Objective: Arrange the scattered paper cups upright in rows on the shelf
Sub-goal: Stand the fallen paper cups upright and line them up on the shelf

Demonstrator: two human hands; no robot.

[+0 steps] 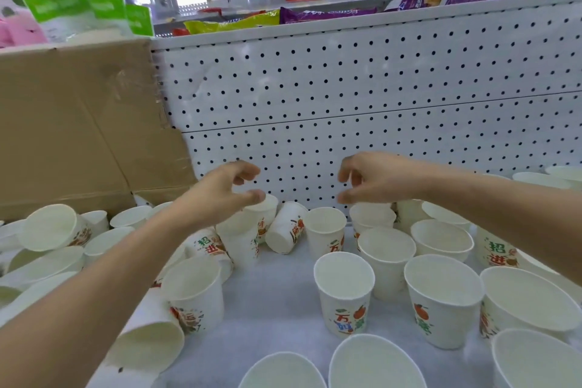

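Thin white paper cups (345,296) crowd the pale matte shelf (283,302) — tapered, rolled at the rim, printed with orange fruit and green characters. On the right they stand upright in loose rows; on the left they lie tumbled on their sides beside a taped brown cardboard box (78,123). One tipped cup (285,230) shows its flat round base, near the white perforated metal back panel (346,88). The left hand (220,195) hovers just above a back-row cup, thumb and curved fingers spread apart, holding nothing. The right hand (378,179) makes a similar wide claw — empty — over upright cups near the panel.
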